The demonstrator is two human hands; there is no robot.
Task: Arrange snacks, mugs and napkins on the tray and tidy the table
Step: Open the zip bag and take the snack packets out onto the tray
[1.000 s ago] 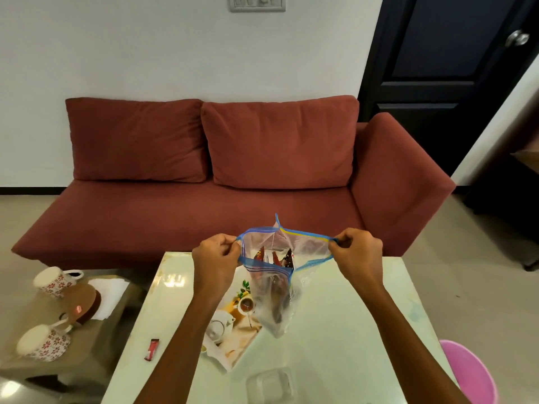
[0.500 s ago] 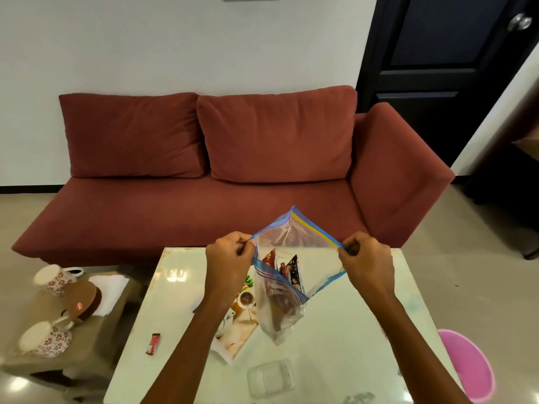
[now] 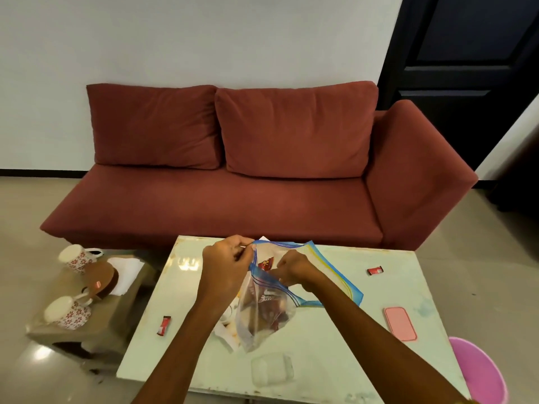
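Observation:
A clear zip bag (image 3: 264,313) with a blue-and-yellow seal hangs over the middle of the pale table (image 3: 335,345); it holds several red and dark snack packets. My left hand (image 3: 226,266) pinches the bag's left rim. My right hand (image 3: 293,268) reaches into the bag's open mouth; its fingertips are hidden inside. Under the bag lies a printed tray (image 3: 226,330), mostly covered. Two small red snack packets lie loose on the table, one left (image 3: 164,325), one far right (image 3: 375,270). Two flowered mugs (image 3: 75,258) (image 3: 67,313) and white napkins (image 3: 127,271) sit on a low side table.
A pink phone (image 3: 400,323) lies at the table's right side. A clear plastic box (image 3: 272,370) sits near the front edge. A pink bin (image 3: 478,374) stands on the floor at right. A brown round object (image 3: 102,279) rests between the mugs. A red sofa (image 3: 262,170) is behind.
My right hand let go of the bag's right rim and moved left into its mouth. The bag dropped lower toward the table, and my view tilted down.

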